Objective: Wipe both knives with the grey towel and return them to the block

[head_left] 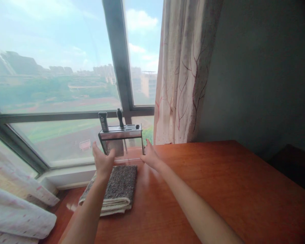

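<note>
A knife block [120, 133] with clear sides and a silver top stands upright at the far edge of the wooden table, by the window. A dark-handled cleaver [103, 122] and a slimmer black-handled tool [120, 118] stick up from its slots; their lower parts show faintly through the front. My left hand [103, 159] is at the block's left side, fingers spread, thumb overlapping the front. Beside the right edge is my right hand [150, 156], open, its thumb near the lower corner. Whether either palm presses on the block I cannot tell.
A folded grey towel [120, 183] with pale edges lies on the table [205, 189] in front of the block, partly behind my left forearm. Large window panes [58, 88] rise behind. A patterned curtain [183, 74] hangs to the right, another curtain [17, 213] at lower left.
</note>
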A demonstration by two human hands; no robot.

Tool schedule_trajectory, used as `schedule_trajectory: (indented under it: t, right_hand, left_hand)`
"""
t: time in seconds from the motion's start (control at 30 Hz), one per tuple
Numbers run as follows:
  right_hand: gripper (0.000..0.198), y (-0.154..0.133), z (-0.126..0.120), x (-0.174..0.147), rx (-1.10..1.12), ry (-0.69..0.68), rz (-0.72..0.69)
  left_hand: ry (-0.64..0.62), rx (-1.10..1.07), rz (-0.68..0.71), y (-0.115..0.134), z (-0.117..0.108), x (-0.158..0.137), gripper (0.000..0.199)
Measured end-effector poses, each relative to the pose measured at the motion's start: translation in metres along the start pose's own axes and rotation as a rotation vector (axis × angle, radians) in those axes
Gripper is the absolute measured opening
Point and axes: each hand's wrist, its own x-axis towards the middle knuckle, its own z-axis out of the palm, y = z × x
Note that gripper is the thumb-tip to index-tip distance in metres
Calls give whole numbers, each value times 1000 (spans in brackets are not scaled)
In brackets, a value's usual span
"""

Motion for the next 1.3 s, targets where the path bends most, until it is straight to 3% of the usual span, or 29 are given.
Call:
schedule_trajectory:
  t: [0.07,0.17,0.27,0.3,0.4,0.5,0.67,0.9,1.3]
  right_hand:
    - [86,10,-7,-8,-7,45,45]
    - [66,22,-21,-25,1,88,93]
    - [26,29,-37,-47,19,82,103]
    - [24,32,-42,-55,26,76,105]
    - [38,41,-54,-76,32,98,96]
    - [45,56,-61,-90,29,159,90]
    - [49,71,-63,-100,3,179,82]
    - [42,68,-63,-105,-65,145,30]
    - [40,69,-65,-108,-116,148,-7]
  left_hand:
    - [150,30,5,17,1,-17,70]
    - [97,-47,101,45,9,-52,50]
    - [-262,-180,172,63,29,-92,33]
    - [-394,-222,141,67,37,-106,32]
    - [-731,-387,-78,73,61,-144,36]
    - [-922,-574,-287,75,79,-171,35]
    - [-939,-543,-281,69,86,-182,35]
    - [-965,-459,-149,65,74,-179,33]
    - [-950,-437,-95,70,71,-179,33]
